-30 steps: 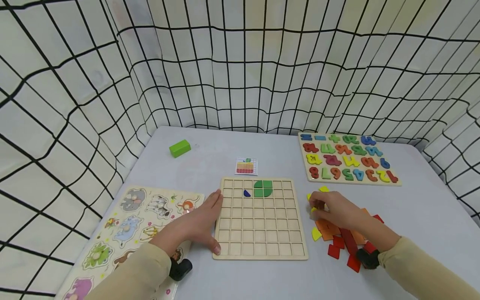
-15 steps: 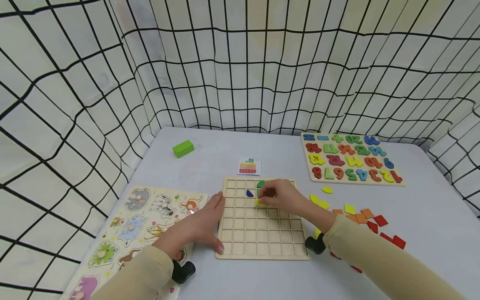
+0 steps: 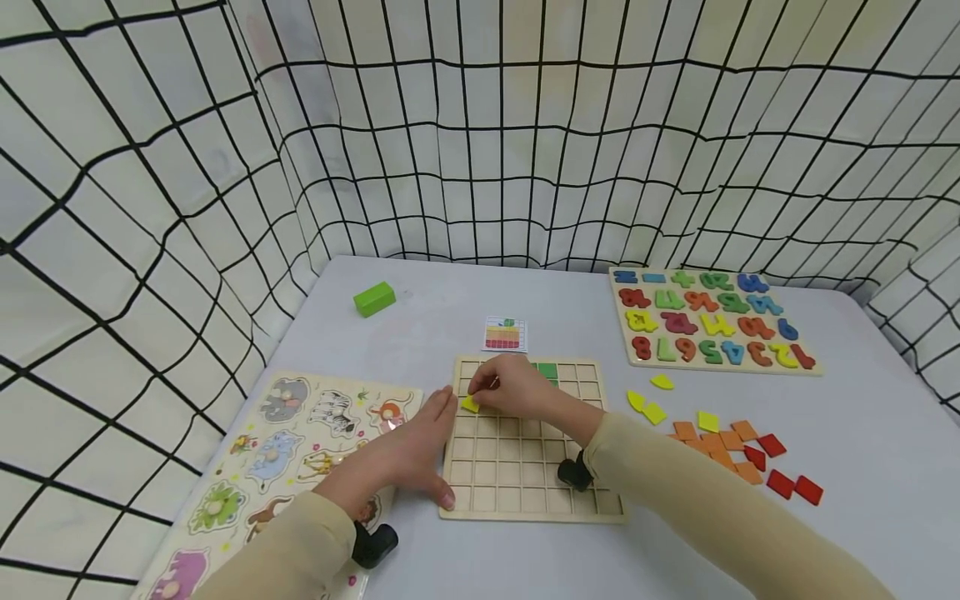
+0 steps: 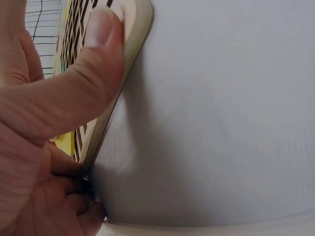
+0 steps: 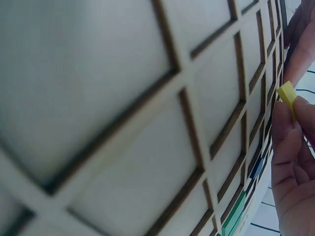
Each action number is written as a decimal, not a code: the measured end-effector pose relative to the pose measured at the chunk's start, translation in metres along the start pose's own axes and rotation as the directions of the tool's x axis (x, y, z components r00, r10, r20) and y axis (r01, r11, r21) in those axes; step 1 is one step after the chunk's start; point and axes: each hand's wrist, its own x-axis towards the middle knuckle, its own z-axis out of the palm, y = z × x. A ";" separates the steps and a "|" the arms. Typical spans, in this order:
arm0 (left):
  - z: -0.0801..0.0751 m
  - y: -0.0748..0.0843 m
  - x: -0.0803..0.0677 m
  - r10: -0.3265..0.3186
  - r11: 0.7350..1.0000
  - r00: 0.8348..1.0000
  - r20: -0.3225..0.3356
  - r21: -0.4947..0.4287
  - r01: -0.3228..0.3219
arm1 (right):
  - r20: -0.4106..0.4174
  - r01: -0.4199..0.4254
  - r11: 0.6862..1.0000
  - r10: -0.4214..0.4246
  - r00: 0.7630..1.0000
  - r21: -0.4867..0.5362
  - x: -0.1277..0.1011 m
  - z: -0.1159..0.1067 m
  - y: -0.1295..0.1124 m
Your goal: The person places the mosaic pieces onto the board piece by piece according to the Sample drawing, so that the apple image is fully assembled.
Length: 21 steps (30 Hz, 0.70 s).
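Observation:
A pale wooden grid board lies on the table in the head view. My left hand rests along its left edge, fingers extended; in the left wrist view the thumb presses on the board's rim. With thumb and fingertips, my right hand pinches a small yellow tile above the board's left column. The right wrist view shows that tile tilted between the fingertips. Green tiles sit in the upper cells, partly covered by my right hand. A blue piece shows only in the right wrist view.
Loose yellow tiles, orange tiles and red tiles lie right of the board. A pattern card is behind it. Around stand a number puzzle, an animal puzzle and a green block. Netting surrounds the table.
My right hand has moved left from the loose tiles, across the board to its left column, carrying a yellow tile. The left hand has stayed at the board's edge.

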 end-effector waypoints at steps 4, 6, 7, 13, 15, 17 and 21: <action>0.000 0.001 0.000 -0.007 1.000 1.000 0.001 0.005 0.007 | 0.034 -0.008 1.000 0.009 0.999 -0.028 0.004 0.000 -0.005; -0.001 0.001 0.000 -0.004 1.000 1.000 0.002 0.004 0.004 | 0.055 -0.006 0.999 0.008 0.998 -0.050 0.007 0.001 -0.007; -0.001 0.001 0.000 -0.004 1.000 1.000 0.002 0.003 0.004 | 0.065 -0.002 0.998 0.006 0.998 -0.064 0.008 0.001 -0.008; -0.001 0.002 -0.001 -0.002 1.000 1.000 0.007 0.003 0.002 | 0.099 0.034 0.990 -0.020 0.995 -0.138 0.012 0.002 -0.011; -0.001 0.002 -0.001 -0.004 1.000 1.000 0.007 0.002 0.004 | 0.109 0.052 0.986 -0.035 0.993 -0.159 0.013 0.003 -0.012; -0.001 0.002 -0.002 -0.006 1.000 1.000 0.006 0.000 0.006 | 0.114 0.064 0.982 -0.044 0.993 -0.177 0.013 0.003 -0.012; -0.001 0.002 -0.001 -0.001 1.000 1.000 0.004 0.006 0.001 | 0.112 0.080 0.976 -0.058 0.992 -0.202 0.011 0.004 -0.013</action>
